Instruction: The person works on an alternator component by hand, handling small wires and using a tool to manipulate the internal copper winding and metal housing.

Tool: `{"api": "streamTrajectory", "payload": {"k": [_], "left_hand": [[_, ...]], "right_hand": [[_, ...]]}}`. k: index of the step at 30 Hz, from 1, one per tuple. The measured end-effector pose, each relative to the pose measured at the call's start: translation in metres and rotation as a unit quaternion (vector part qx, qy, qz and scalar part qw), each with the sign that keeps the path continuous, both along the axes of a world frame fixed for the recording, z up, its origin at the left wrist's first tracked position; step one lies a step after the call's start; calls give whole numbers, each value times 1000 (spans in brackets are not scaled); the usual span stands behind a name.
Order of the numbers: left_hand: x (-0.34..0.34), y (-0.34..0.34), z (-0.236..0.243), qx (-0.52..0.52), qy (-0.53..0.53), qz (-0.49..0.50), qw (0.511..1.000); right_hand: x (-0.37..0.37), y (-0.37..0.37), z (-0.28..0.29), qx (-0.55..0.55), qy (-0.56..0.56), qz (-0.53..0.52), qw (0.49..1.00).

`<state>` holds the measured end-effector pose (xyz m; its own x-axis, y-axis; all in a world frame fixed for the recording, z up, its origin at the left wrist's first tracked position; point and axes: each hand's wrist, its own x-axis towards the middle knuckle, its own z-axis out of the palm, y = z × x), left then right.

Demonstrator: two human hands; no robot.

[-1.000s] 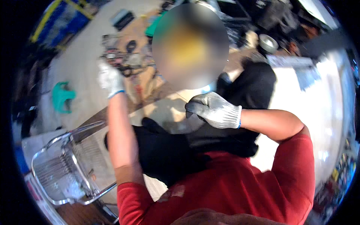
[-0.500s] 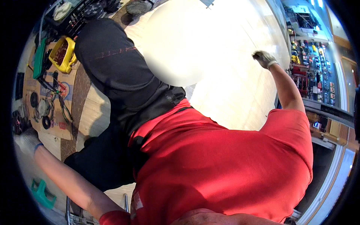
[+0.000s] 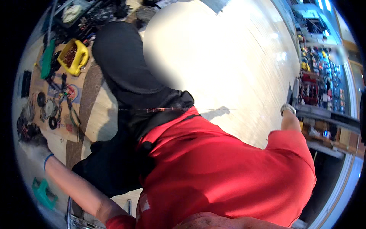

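My left hand (image 3: 35, 152), in a pale glove with a blue cuff edge, is at the far left beside a dark, lumpy part (image 3: 27, 128). Blur hides its fingers and whether they grip that part. My right hand (image 3: 288, 109), gloved too, is out at the right, its fingers hidden from view. A thin reddish strand (image 3: 164, 110) runs across my black trousers at the waist. Its ends cannot be made out. Close to the left hand, a black ring (image 3: 53, 122), a round metal part (image 3: 50, 108) and pliers (image 3: 73, 114) lie on a cardboard sheet (image 3: 68, 131).
A yellow cut-open container (image 3: 81, 57) holds reddish-brown bits. Beside it stands a green object (image 3: 47, 61); a green plastic stool (image 3: 44, 194) is at lower left. Dark parts crowd the upper left. Stocked shelves (image 3: 322, 76) and a dark ledge (image 3: 324, 113) line the right side.
My right hand has swung down and back toward my body's right side. The reddish strand has dropped from my thigh to my waist. The left hand has shifted slightly; the whole view has turned a little.
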<state>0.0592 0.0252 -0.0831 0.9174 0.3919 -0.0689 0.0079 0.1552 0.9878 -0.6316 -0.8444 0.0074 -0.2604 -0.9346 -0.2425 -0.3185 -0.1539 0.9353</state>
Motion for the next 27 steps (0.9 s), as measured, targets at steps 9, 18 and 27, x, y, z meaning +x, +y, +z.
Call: {"api": "streamTrajectory", "payload": {"k": [9, 18, 27], "left_hand": [[-32, -57, 29, -134, -40, 20, 990], [-29, -26, -5, 101, -39, 71, 992], [-58, -15, -11, 598, -150, 92, 782]], "right_hand": [[226, -60, -93, 137, -182, 277, 933], [646, 438, 28, 546, -628, 529, 164], [680, 638, -35, 875, -399, -42, 269]]}}
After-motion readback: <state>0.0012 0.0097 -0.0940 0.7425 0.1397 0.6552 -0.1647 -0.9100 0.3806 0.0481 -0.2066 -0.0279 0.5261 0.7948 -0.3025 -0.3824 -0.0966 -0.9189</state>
